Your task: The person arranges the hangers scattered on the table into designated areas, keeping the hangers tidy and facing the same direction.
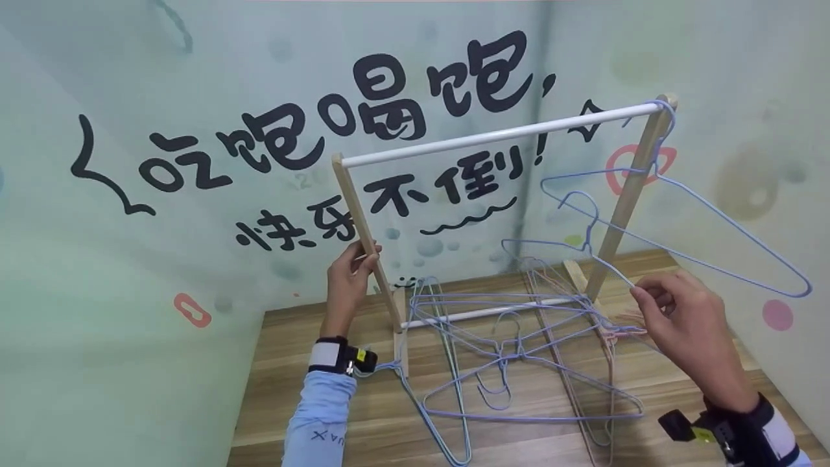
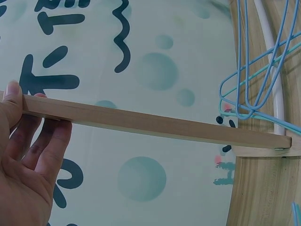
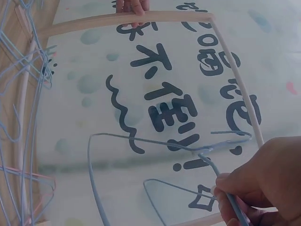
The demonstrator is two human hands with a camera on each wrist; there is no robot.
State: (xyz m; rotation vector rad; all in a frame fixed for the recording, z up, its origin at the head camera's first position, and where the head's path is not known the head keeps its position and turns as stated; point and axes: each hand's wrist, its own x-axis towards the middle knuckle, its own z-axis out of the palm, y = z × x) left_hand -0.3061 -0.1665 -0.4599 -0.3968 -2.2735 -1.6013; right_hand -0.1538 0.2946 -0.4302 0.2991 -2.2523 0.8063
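Observation:
A small clothes rack with wooden posts [image 1: 358, 220] and a white top rail [image 1: 499, 135] stands on the wood-grain surface. My left hand [image 1: 347, 279] grips its left post partway up, thumb on one side and fingers on the other, as the left wrist view also shows. Between thumb and fingers, my right hand [image 1: 687, 324] pinches a blue wire hanger [image 1: 609, 266] by one sloping shoulder. The held hanger's hook points up, below the rail and apart from it. Another blue hanger [image 1: 733, 201] hangs from the rail's right end. In the right wrist view the held hanger [image 3: 214, 165] crosses the wall lettering.
Several blue hangers [image 1: 532, 417] lie tangled around the rack's lower white bar [image 1: 480, 314]. Greenish-blue hangers [image 1: 463, 402] lie at the left, pinkish-brown ones [image 1: 611, 389] at the right. Behind stands a pale green wall [image 1: 194, 272] with black lettering.

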